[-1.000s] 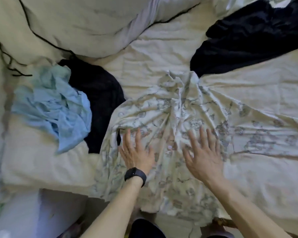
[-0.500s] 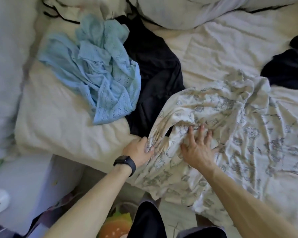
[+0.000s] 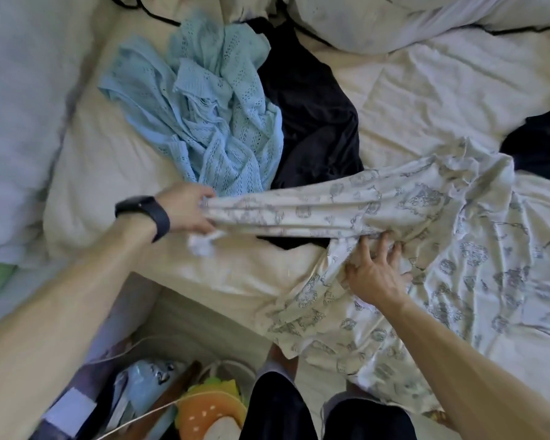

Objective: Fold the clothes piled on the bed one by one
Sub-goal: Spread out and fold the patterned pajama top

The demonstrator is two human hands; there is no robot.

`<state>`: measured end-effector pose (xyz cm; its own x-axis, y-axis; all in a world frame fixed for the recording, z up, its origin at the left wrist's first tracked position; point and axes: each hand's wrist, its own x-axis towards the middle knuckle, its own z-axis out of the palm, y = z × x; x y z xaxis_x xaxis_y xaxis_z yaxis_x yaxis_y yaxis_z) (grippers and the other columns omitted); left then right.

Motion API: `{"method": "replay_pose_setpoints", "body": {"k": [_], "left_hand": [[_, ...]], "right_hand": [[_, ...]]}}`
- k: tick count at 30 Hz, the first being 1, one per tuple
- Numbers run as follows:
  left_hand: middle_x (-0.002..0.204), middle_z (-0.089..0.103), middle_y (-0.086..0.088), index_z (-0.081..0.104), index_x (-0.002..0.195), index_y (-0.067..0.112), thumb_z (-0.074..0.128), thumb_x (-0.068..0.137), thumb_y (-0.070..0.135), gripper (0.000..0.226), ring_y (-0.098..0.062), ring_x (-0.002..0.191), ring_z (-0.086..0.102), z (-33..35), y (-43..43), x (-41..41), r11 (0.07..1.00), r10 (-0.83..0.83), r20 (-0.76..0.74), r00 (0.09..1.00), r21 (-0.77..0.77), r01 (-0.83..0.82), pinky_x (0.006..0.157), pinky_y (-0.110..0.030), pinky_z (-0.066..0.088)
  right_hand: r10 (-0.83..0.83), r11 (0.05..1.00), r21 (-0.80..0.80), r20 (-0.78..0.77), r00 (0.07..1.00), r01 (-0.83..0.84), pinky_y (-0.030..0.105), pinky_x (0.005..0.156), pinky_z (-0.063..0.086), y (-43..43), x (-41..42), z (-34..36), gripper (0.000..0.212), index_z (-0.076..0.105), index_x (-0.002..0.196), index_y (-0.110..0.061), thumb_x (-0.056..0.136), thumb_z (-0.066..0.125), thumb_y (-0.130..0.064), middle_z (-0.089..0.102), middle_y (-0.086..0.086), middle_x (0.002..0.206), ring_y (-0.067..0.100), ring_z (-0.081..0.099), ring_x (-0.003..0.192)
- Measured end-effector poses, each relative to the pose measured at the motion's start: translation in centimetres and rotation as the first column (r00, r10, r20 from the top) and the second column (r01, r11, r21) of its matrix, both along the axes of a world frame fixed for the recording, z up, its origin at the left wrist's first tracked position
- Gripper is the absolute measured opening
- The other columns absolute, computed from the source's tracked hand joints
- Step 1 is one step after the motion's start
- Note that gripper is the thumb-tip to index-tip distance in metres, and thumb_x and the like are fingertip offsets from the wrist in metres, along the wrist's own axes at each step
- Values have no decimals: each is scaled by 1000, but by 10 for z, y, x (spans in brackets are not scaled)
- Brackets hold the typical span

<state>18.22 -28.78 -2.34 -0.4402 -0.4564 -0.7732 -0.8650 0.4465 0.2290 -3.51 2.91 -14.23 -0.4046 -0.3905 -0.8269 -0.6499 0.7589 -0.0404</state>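
Sideways, the left hand [image 3: 185,211] had drawn the printed shirt's [image 3: 473,265] sleeve [image 3: 299,211] out taut, fingers [image 3: 204,229] pinching its cuff. The right hand [image 3: 375,276], fingers [image 3: 363,249] spread flat, pinned the shirt's body on the bed [image 3: 102,185], likely to straighten it.

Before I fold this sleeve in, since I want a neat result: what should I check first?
1. Left hand grips the sleeve end: ok.
2. Right hand presses the sleeve's base flat: ok.
3. Sleeve stretched straight: ok.
4. Printed garment body smooth: not ok, wrinkled, hem hanging off the bed.
5. Sleeve clear of other clothes: not ok, it crosses the black garment beside the blue knit.
6. Far sleeve laid out: cannot tell.
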Motion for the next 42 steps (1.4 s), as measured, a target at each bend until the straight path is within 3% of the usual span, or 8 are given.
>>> {"method": "replay_pose_setpoints", "body": {"k": [4,10,14,18,24,30,36,42], "left_hand": [[80,62,8,57,88,38,72,77,25,22,-22,71,55,30,-55,-43,879,-165,-112,980,-468,95,59,-30,42],[132,53,-8,56,123,31,65,84,27,41,-32,122,50,-11,-74,-78,857,-108,80,991,-498,134,102,-46,37],[143,42,-13,48,136,22,68,84,27,56,-34,132,40,-41,-43,-73,809,175,-181,968,-534,-246,105,-49,36],[117,54,-12,50,106,11,63,88,20,24,-32,99,56,-66,26,-71,592,629,-488,606,-204,-779,74,-33,43],[89,69,0,56,92,19,67,85,53,36,-24,83,72,-105,53,-72,310,939,-235,252,257,-915,75,-36,56],[87,73,-7,63,81,15,65,93,28,18,-16,53,68,-111,8,-55,237,966,-185,180,362,-901,40,-17,43],[92,71,-2,59,94,19,59,92,42,23,-29,84,70,-103,28,-77,515,833,-340,436,188,-836,82,-43,57],[100,67,-5,52,106,18,68,84,44,38,-21,72,69,-104,43,-116,266,956,-196,217,276,-924,62,-41,63]], "right_hand": [[-31,1000,-3,0,1000,31,79,112,17,-2,-1,8,71,-9,160,-29,104,30,-51,-27,14,166,47,-17,152],[58,995,88,-94,994,-49,72,112,25,-27,-5,42,59,28,153,-22,98,44,-38,14,24,164,52,18,148],[-16,932,-356,-239,971,-72,42,82,52,-60,-20,65,24,62,95,-20,99,46,-37,59,1,92,29,61,102],[-201,729,-682,-120,972,66,33,65,42,-123,-30,68,21,66,113,-23,103,51,-34,61,-1,106,26,62,89],[-154,895,-407,99,983,181,28,65,45,-180,-55,44,7,65,95,-32,94,60,-37,70,-7,92,17,66,89],[-548,367,-463,592,590,807,35,74,62,-189,-67,52,6,76,89,-22,86,78,-27,72,4,75,16,68,68],[-439,669,-572,211,873,475,44,94,56,-173,-59,46,43,57,138,-29,97,63,-41,65,-4,125,8,68,99],[-341,782,-545,34,939,304,46,96,55,-123,-83,36,48,48,148,-24,102,57,-28,34,4,156,18,70,97]]}}
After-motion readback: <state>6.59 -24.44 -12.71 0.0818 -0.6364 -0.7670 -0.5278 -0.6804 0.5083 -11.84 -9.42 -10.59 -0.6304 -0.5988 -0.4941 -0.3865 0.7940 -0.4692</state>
